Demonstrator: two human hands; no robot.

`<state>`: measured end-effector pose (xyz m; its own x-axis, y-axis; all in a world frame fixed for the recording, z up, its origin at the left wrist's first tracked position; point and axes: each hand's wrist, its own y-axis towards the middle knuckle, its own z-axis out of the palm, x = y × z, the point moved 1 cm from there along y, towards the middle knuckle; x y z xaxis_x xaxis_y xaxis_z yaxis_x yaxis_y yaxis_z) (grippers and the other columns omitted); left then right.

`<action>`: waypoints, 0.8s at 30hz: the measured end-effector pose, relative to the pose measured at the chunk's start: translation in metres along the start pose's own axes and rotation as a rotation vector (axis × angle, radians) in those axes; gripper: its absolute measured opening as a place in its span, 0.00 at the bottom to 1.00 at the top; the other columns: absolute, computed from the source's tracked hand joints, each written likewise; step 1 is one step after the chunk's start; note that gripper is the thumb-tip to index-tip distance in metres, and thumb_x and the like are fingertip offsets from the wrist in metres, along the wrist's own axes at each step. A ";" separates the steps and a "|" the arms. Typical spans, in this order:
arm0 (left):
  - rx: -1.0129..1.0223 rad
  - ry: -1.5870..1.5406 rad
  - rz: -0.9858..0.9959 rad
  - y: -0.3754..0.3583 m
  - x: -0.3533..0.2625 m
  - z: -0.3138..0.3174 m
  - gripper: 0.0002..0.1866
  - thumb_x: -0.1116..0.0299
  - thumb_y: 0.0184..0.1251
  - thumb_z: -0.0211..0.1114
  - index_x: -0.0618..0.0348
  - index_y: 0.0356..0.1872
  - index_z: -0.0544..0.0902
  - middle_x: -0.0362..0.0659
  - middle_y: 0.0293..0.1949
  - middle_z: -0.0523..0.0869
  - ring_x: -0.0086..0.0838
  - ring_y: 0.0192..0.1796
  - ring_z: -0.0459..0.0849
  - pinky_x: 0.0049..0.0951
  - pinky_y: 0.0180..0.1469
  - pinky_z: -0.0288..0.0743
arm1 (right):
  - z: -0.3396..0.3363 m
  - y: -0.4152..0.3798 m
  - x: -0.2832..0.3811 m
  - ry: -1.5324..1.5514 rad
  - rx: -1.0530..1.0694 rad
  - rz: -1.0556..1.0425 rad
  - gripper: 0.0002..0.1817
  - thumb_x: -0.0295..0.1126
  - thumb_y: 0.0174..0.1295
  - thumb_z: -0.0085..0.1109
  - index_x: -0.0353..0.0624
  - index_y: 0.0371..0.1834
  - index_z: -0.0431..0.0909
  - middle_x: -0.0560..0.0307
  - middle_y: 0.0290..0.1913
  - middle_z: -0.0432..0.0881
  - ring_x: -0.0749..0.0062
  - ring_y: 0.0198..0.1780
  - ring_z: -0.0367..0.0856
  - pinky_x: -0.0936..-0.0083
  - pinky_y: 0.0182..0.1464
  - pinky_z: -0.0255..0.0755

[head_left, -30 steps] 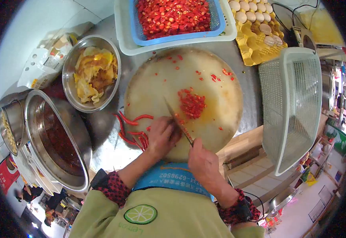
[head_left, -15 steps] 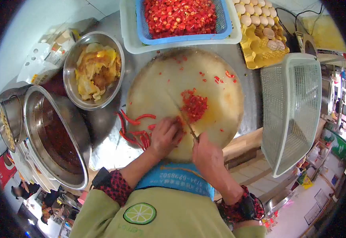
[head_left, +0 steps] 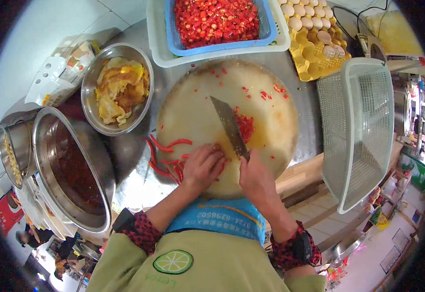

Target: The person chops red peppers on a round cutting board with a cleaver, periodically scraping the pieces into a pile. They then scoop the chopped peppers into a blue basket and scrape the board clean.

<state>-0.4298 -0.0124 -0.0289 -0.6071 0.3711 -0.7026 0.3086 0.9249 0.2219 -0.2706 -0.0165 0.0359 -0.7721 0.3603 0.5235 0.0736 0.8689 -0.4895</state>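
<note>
My right hand (head_left: 257,177) is wrapped round the handle of a cleaver (head_left: 230,125), whose broad blade tilts over the round chopping board (head_left: 188,97). Chopped red chili (head_left: 245,127) lies in a pile just right of the blade, partly covered by it. My left hand (head_left: 203,165) rests on the board left of the blade, fingers curled down over red chilies that are mostly hidden. Several whole red chilies (head_left: 173,165) lie beside it at the board's left edge. Loose chili bits (head_left: 266,95) are scattered towards the far right of the board.
Behind the board, a blue basket (head_left: 222,47) of chopped chilies sits in a white tray (head_left: 163,57). A bowl of fried eggs (head_left: 88,92) and a large steel pot (head_left: 107,204) stand left. An egg carton (head_left: 310,68) and a pale plastic basket (head_left: 356,146) are right.
The cleaver blade has turned from nearly edge-on to showing its broad side, and now covers part of the chili pile. My right hand has shifted slightly right; my left hand stays nearly in place.
</note>
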 end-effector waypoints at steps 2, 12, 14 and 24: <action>-0.027 -0.032 0.005 0.005 -0.006 -0.009 0.11 0.74 0.48 0.71 0.61 0.34 0.82 0.48 0.41 0.83 0.43 0.46 0.82 0.38 0.46 0.77 | -0.007 -0.010 0.004 -0.024 0.013 0.021 0.08 0.32 0.67 0.50 0.38 0.39 0.68 0.38 0.24 0.78 0.37 0.28 0.77 0.50 0.31 0.71; 0.022 -0.027 -0.028 -0.004 0.008 0.000 0.14 0.76 0.42 0.72 0.63 0.33 0.82 0.50 0.40 0.81 0.46 0.44 0.81 0.39 0.44 0.76 | 0.004 -0.036 -0.001 -0.334 0.140 -0.224 0.06 0.27 0.59 0.51 0.41 0.34 0.65 0.48 0.21 0.78 0.56 0.23 0.82 0.64 0.22 0.74; 0.043 -0.060 -0.034 -0.007 0.009 0.000 0.15 0.77 0.38 0.72 0.63 0.33 0.82 0.50 0.40 0.81 0.46 0.44 0.81 0.40 0.45 0.77 | 0.010 -0.033 -0.001 -0.342 0.146 -0.241 0.07 0.28 0.61 0.53 0.42 0.33 0.65 0.51 0.19 0.77 0.58 0.23 0.81 0.66 0.22 0.71; 0.043 -0.005 -0.096 -0.010 -0.005 0.000 0.18 0.74 0.43 0.71 0.63 0.40 0.81 0.50 0.43 0.81 0.47 0.48 0.80 0.42 0.49 0.76 | 0.005 0.009 0.015 -0.097 0.186 0.015 0.10 0.34 0.67 0.48 0.38 0.41 0.65 0.36 0.27 0.79 0.38 0.31 0.79 0.50 0.32 0.72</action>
<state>-0.4302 -0.0239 -0.0279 -0.6316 0.2801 -0.7230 0.2801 0.9519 0.1242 -0.2850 -0.0049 0.0358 -0.8294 0.3304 0.4504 -0.0258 0.7828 -0.6218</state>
